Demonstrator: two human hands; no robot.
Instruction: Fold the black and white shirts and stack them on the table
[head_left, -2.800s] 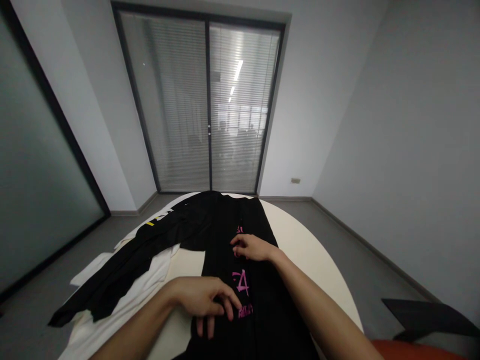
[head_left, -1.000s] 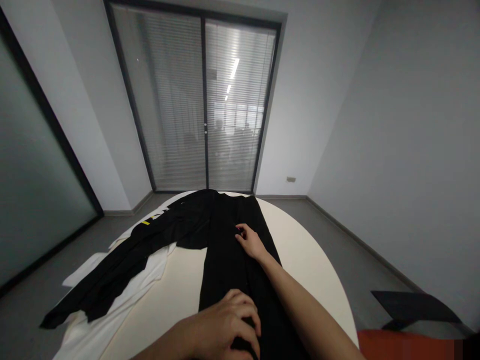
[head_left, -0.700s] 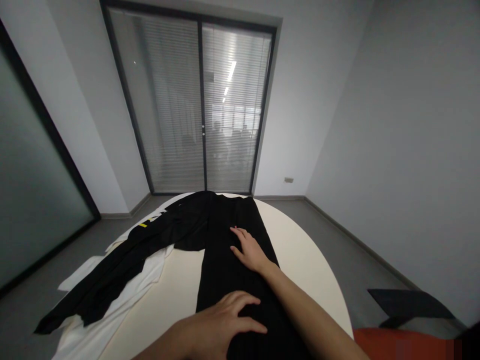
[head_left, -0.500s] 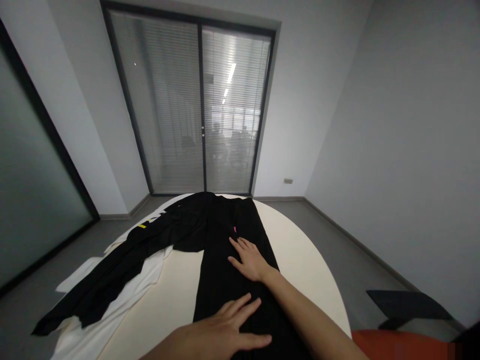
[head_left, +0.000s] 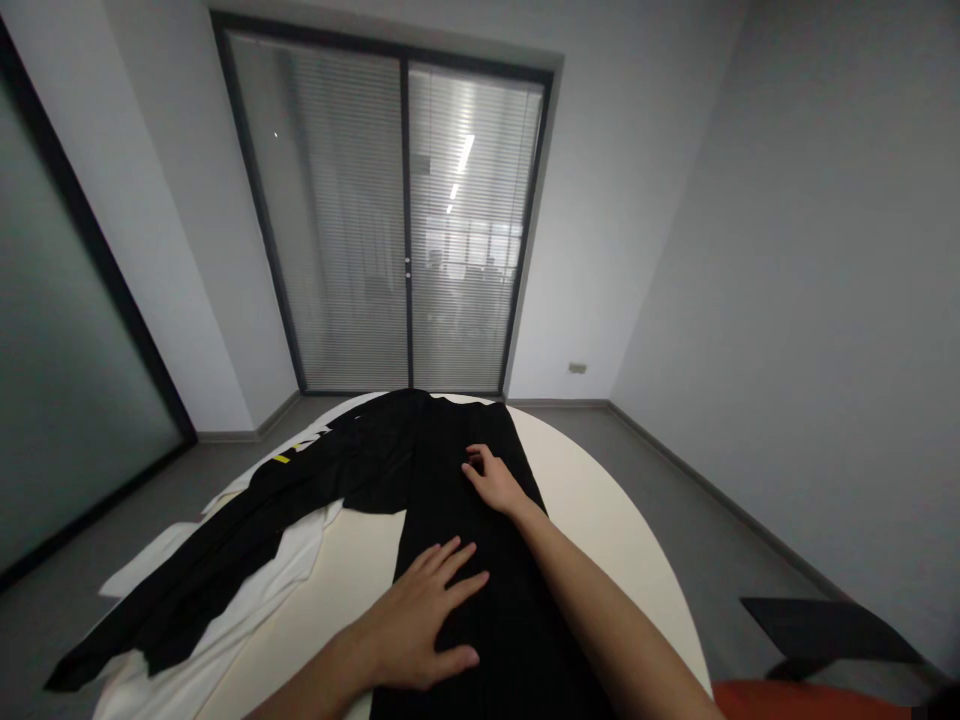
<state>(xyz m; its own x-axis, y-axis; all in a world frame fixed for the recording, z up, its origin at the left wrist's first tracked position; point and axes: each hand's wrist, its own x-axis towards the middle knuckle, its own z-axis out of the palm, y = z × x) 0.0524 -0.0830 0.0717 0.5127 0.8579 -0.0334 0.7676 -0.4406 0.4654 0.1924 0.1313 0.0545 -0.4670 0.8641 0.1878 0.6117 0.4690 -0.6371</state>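
Note:
A long black garment lies flat down the middle of a round cream table. My left hand rests on its near part, palm down, fingers spread. Farther up the same garment is my right hand, its fingers curled near the cloth; whether they pinch any fabric is too small to tell. To the left, another black garment with yellow and white marks reaches to the table's left edge, on top of white cloth.
An orange seat with a black part stands at the lower right. Beyond the table is a glazed partition with blinds. Walls rise on both sides.
My left hand has moved forward and a little left over the black garment. My right hand has shifted farther up it, its fingers now curled, and the pink mark no longer shows.

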